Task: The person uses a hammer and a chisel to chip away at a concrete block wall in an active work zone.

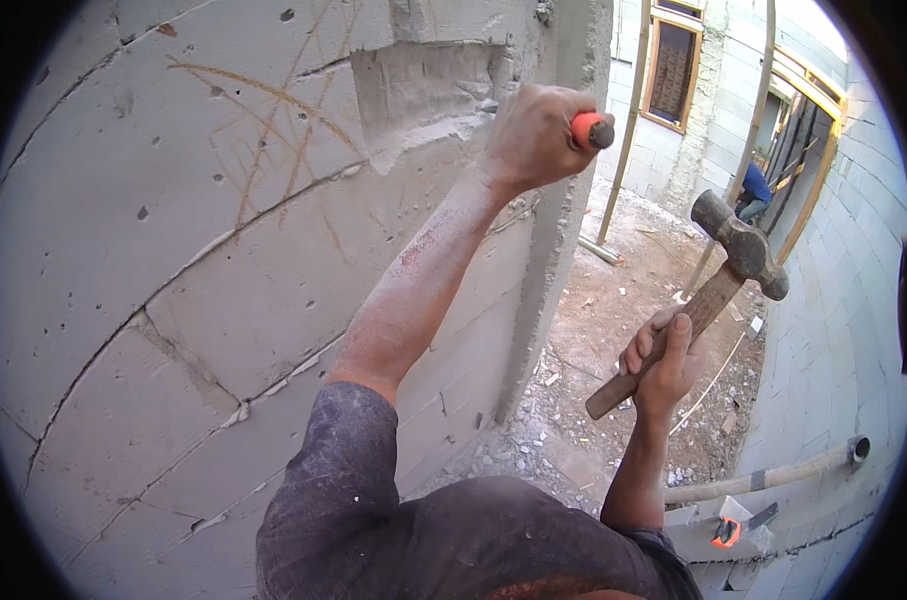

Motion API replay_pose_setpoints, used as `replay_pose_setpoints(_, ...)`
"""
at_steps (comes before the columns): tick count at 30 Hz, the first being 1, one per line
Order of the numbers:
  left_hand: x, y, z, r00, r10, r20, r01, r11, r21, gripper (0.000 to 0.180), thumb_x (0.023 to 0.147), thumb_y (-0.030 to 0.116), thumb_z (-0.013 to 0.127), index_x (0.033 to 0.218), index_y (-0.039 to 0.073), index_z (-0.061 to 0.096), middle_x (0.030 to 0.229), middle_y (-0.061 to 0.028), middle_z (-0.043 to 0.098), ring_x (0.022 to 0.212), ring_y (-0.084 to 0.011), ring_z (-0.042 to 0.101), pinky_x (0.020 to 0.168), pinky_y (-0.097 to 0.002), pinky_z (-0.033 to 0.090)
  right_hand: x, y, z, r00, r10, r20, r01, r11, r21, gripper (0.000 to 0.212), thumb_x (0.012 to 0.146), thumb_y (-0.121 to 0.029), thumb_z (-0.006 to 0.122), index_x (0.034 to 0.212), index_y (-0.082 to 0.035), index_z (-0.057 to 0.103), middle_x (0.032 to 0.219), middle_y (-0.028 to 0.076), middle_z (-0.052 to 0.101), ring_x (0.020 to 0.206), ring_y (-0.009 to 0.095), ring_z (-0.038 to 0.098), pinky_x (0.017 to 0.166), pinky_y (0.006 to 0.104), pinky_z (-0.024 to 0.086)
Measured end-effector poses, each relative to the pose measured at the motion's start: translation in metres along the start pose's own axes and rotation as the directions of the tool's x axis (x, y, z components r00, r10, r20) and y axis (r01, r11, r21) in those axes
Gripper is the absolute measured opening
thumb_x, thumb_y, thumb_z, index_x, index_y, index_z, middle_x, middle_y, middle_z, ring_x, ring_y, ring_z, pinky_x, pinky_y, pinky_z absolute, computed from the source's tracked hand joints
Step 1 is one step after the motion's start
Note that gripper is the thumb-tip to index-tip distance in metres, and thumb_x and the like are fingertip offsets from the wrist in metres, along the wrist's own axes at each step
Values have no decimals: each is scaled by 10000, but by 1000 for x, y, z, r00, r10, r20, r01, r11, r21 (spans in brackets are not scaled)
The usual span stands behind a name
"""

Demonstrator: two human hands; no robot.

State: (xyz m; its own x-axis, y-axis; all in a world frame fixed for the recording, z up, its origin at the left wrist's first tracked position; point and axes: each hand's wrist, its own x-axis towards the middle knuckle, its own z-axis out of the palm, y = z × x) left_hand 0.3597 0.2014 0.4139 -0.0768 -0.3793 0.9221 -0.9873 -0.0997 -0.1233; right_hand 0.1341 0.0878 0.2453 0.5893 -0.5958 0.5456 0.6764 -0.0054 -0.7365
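My left hand (pixel 538 138) is wrapped round the orange grip of a chisel (pixel 586 130), its dark struck end facing right. The chisel's metal tip shows on the other side of the fist, at the right part of a shallow recess (pixel 413 85) cut into the grey block wall (pixel 243 290). Lower and to the right, my right hand (pixel 670 365) grips the wooden handle of a ball-peen hammer (pixel 711 298). The hammer is tilted, its metal head raised up to the right and apart from the chisel. White dust coats my left forearm.
A concrete column edge (pixel 543 270) stands right of the recess. Rubble (pixel 533 450) covers the ground below. Wooden poles (pixel 628 130) stand beyond, with a person in blue (pixel 754 188) near a doorway. A pipe (pixel 793 470) and an orange-and-black tool (pixel 726 531) lie at lower right.
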Motion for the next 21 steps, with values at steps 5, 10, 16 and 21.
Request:
replay_pose_setpoints(5,22,-9,-67,890,-145,-432,-27,929,-369,334,885,218,818,670,59,618,561,1,584,524,-52,507,478,-276,393,-13,-28,23,999,46,-14,-46,997,-58,351,1079,-383,483,1008,-41,508,631,37,470,449,114,458,399,272,401)
replay_pose_setpoints(10,19,-25,-96,756,-450,-475,355,892,-279,438,904,226,796,620,28,528,568,27,425,566,-71,383,470,-336,323,-26,-50,46,1000,-28,-1,28,994,-109,389,1079,-403,482,1026,-20,521,654,31,491,466,103,477,406,255,404)
replay_pose_setpoints(16,8,-21,-57,753,-224,-618,4,942,-336,348,866,251,833,668,73,609,583,-12,528,559,-103,479,502,-337,396,-47,-70,81,985,-159,61,169,960,-222,372,1086,-367,470,1077,1,525,666,28,509,479,81,480,423,229,392)
replay_pose_setpoints(21,-3,-14,-36,739,-83,-668,-83,973,-213,286,781,204,874,713,62,636,688,-71,639,678,-263,613,630,-387,476,-61,-69,112,952,-213,219,289,859,-422,368,1088,-380,453,1109,-16,498,706,52,514,471,105,489,427,250,418)
